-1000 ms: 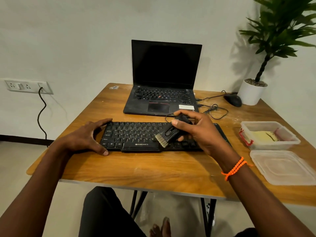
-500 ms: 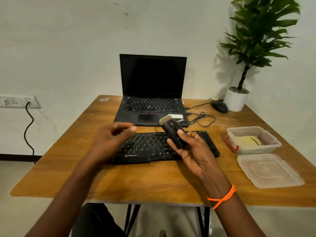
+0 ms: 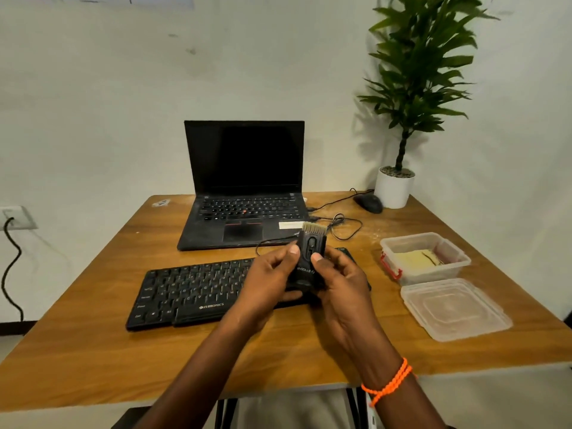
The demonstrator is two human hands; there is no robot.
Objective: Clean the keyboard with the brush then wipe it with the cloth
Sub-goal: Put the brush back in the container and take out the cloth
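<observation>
A black keyboard (image 3: 198,289) lies on the wooden table (image 3: 93,360), its right end hidden behind my hands. Both hands hold a small black brush (image 3: 311,249) upright above the keyboard, pale bristles pointing up. My left hand (image 3: 266,283) grips its left side with the thumb on the front. My right hand (image 3: 343,286) grips its right side, thumb also on the front. A yellowish cloth (image 3: 414,258) lies folded inside an open clear plastic box (image 3: 458,258) to the right.
An open black laptop (image 3: 244,187) stands behind the keyboard, with cables (image 3: 343,226) and a black mouse (image 3: 368,202) to its right. A potted plant (image 3: 396,187) sits at the back right corner. The box's clear lid (image 3: 455,308) lies near the table's right edge.
My right hand lifted the brush off the keys and turned it bristles up. My left hand left the keyboard's end and took hold of the brush too.
</observation>
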